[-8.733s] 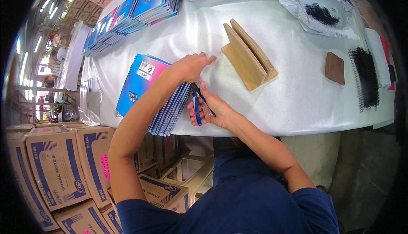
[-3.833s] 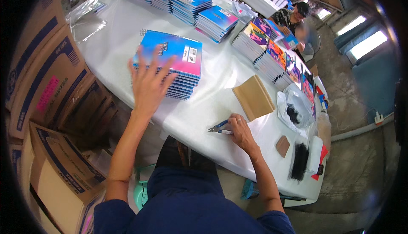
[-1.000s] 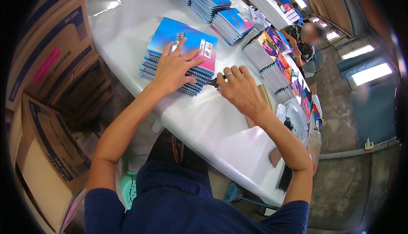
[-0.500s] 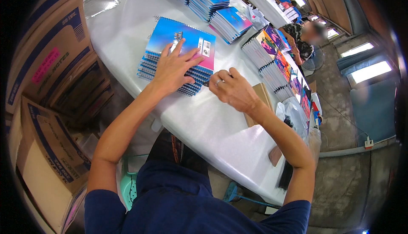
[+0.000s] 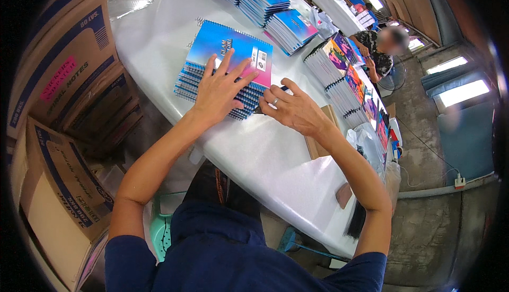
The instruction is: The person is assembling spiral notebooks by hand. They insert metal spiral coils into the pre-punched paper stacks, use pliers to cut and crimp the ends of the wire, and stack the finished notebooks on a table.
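Note:
A stack of spiral notebooks (image 5: 211, 38) with blue and pink covers lies on the white table in front of me. The wire coils of several of them show along the near side. My left hand (image 5: 218, 89) rests on the top cover with its fingers spread. Beside the stack's near right corner, my right hand (image 5: 295, 110) is closed around a small dark tool (image 5: 258, 110). The tool's tip is at the coil ends; most of it is hidden by my fingers, so its kind cannot be made out.
More blue notebooks (image 5: 290, 28) stand in piles at the back. Piles of notebooks with colourful covers (image 5: 352, 82) run along the right side, near a brown cardboard piece (image 5: 323, 133) and plastic bags (image 5: 366, 141). Cardboard boxes (image 5: 69, 74) rise at left. Another person (image 5: 377, 53) sits beyond the table.
The fingers of my right hand have shifted and opened a little around the dark tool. My left hand stays spread on the stack. The whole view has shifted slightly.

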Available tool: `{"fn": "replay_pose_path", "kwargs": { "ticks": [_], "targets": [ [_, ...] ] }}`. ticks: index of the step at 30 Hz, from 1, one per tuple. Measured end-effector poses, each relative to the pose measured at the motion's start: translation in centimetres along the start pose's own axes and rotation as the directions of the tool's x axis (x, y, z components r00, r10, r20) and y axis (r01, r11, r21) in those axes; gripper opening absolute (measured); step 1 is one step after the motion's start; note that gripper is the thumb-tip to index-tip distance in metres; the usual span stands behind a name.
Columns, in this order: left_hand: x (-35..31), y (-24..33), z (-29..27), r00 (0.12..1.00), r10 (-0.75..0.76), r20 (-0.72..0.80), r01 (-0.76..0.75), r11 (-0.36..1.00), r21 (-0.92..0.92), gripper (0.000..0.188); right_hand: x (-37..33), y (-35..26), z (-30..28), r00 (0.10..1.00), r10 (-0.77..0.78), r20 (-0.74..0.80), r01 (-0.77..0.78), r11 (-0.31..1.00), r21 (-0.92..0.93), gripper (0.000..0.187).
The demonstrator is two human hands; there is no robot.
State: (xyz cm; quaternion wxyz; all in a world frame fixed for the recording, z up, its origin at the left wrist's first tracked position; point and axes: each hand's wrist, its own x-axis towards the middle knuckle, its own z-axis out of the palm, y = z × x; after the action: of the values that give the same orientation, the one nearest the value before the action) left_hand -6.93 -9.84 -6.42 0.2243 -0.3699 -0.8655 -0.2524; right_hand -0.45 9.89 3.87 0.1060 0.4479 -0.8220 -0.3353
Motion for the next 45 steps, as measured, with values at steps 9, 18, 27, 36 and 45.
{"fn": "replay_pose_path", "kwargs": {
  "ticks": [9, 18, 27, 36, 45],
  "targets": [
    [-0.1, -0.3, 0.0, 1.0, -0.001, 0.006, 0.001, 1.0, 0.019, 0.081, 1.6, -4.1, -0.6, 0.892, 0.283, 0.352, -0.324, 0.944, 0.061, 0.008],
    [-0.6, 0.0, 0.3, 1.0, 0.018, -0.003, -0.018, 0.999, 0.039, 0.086, 0.0, -1.2, 0.4, 0.999, 0.0, 0.048, -0.002, 0.999, 0.04, 0.021],
    [-0.6, 0.2, 0.1, 1.0, 0.005, 0.029, -0.006, 0.999, 0.052, 0.089, 1.7, -4.2, -0.6, 0.9, 0.261, 0.35, -0.322, 0.938, 0.127, 0.014],
    [-1.6, 0.6, 0.7, 1.0, 0.007, 0.025, -0.008, 0.999, 0.042, 0.093, 0.1, -1.8, 2.2, 1.0, -0.028, 0.001, 0.028, 0.998, 0.056, 0.015],
    [-1.4, 0.4, 1.1, 1.0, 0.004, 0.015, -0.005, 0.999, 0.032, 0.101, 2.5, -5.9, 0.6, 0.761, 0.315, 0.567, -0.485, 0.857, 0.175, 0.009]
  ]
}}
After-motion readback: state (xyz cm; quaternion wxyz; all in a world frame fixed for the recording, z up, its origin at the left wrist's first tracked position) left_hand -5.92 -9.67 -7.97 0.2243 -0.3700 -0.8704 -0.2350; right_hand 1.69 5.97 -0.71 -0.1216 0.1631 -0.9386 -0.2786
